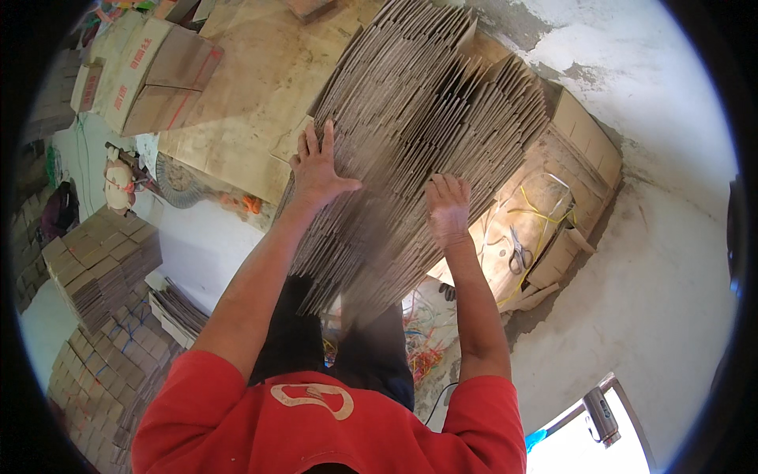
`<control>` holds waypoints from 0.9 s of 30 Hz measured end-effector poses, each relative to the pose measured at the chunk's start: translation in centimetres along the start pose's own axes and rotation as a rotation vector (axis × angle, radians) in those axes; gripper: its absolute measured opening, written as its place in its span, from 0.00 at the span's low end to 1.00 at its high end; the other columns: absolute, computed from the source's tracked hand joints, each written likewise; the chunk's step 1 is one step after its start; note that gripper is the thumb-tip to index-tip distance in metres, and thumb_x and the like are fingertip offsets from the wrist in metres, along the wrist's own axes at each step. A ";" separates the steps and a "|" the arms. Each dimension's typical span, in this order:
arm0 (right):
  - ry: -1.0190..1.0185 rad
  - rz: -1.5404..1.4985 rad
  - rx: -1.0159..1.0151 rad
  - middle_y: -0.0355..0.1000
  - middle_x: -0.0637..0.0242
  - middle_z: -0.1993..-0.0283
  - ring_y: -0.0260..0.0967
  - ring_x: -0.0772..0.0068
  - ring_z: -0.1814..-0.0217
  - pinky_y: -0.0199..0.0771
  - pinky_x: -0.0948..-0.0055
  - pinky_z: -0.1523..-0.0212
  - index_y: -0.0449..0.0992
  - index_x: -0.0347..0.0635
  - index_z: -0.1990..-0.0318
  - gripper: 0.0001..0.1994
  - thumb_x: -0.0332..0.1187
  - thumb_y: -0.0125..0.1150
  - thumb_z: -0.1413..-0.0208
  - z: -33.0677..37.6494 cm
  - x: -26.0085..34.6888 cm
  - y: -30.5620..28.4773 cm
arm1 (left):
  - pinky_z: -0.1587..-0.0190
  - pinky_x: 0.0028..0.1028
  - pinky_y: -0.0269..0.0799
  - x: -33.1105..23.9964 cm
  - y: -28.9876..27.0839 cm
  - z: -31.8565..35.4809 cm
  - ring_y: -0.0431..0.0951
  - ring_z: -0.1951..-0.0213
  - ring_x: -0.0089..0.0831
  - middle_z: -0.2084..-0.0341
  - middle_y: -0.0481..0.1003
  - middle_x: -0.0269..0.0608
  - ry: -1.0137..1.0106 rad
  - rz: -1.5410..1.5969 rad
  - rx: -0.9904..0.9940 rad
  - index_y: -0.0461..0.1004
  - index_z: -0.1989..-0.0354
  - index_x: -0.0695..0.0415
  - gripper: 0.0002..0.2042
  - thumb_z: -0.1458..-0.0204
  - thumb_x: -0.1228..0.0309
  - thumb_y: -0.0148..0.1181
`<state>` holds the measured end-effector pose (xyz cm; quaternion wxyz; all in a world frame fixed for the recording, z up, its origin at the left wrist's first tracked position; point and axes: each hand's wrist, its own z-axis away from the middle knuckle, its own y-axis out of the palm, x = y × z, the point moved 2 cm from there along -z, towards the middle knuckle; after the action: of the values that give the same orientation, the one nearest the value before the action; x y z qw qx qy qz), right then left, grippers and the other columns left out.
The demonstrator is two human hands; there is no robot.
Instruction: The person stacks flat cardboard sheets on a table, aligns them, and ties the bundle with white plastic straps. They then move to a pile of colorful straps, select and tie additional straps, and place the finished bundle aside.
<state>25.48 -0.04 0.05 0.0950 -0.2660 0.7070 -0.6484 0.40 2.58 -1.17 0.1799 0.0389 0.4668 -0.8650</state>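
A long row of folded brown cardboard sheets (395, 103), packed on edge, runs from the far middle of the table toward my body. My left hand (317, 170) lies at the left side of the row, its fingers and thumb spread. My right hand (448, 207) is on the right part of the row, fingers curled in over the sheets' edges; its fingertips are partly hidden. Between and below my hands, a blurred patch of cardboard (371, 237) is in motion.
Scissors (519, 254) and yellow strapping (545, 229) lie on the boards at the right, beside a cardboard flap (584, 130) against the wall. Cartons (150, 75) stand far left. Stacked cardboard bundles (103, 261) fill the left floor. Coloured strapping scraps (426, 347) litter the floor.
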 end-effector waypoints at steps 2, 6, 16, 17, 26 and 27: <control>0.066 0.036 0.100 0.70 0.62 0.65 0.66 0.61 0.56 0.64 0.53 0.53 0.71 0.40 0.70 0.07 0.27 0.57 0.60 -0.4 -0.1 -0.1 | 0.38 0.56 0.43 0.2 0.1 0.0 0.35 0.31 0.52 0.32 0.31 0.54 0.000 -0.001 -0.011 0.30 0.30 0.46 0.63 0.72 0.49 0.73; 0.262 0.183 0.303 0.71 0.62 0.69 0.69 0.61 0.60 0.68 0.56 0.60 0.71 0.41 0.74 0.04 0.27 0.58 0.60 -1.3 0.2 0.6 | 0.38 0.56 0.43 0.2 0.1 -0.1 0.35 0.31 0.52 0.32 0.33 0.54 0.006 0.008 -0.021 0.33 0.30 0.46 0.63 0.73 0.49 0.73; 0.952 -0.418 0.469 0.73 0.46 0.71 0.75 0.50 0.63 0.75 0.56 0.66 0.65 0.24 0.49 0.21 0.30 0.55 0.47 -0.8 0.3 2.1 | 0.39 0.56 0.44 0.1 0.2 -0.1 0.36 0.31 0.53 0.32 0.35 0.57 0.040 0.039 -0.047 0.33 0.30 0.47 0.63 0.73 0.51 0.74; 1.019 -0.449 0.468 0.73 0.43 0.67 0.74 0.49 0.59 0.74 0.55 0.62 0.60 0.26 0.45 0.26 0.33 0.57 0.48 -0.2 0.4 2.2 | 0.39 0.55 0.44 0.1 0.2 -0.1 0.36 0.31 0.53 0.32 0.35 0.57 0.036 0.043 -0.041 0.33 0.30 0.47 0.63 0.74 0.51 0.74; 1.092 -0.522 0.313 0.55 0.39 0.37 0.56 0.43 0.36 0.60 0.55 0.39 0.26 0.44 0.31 0.57 0.42 0.68 0.59 -1.4 9.6 2.6 | 0.39 0.55 0.45 0.1 0.0 0.0 0.38 0.32 0.53 0.32 0.35 0.55 0.022 0.052 -0.060 0.35 0.30 0.47 0.62 0.74 0.51 0.74; 1.067 -0.518 0.249 0.57 0.39 0.38 0.58 0.43 0.37 0.62 0.55 0.41 0.26 0.46 0.31 0.58 0.41 0.68 0.59 -1.5 9.9 3.1 | 0.39 0.55 0.45 0.1 0.1 0.0 0.38 0.32 0.53 0.32 0.36 0.55 0.024 0.050 -0.069 0.35 0.30 0.46 0.62 0.74 0.51 0.75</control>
<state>15.64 -3.60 -0.59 -0.4030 -0.0546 0.4883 -0.7721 0.36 2.50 -1.23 0.1970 0.0546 0.4973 -0.8432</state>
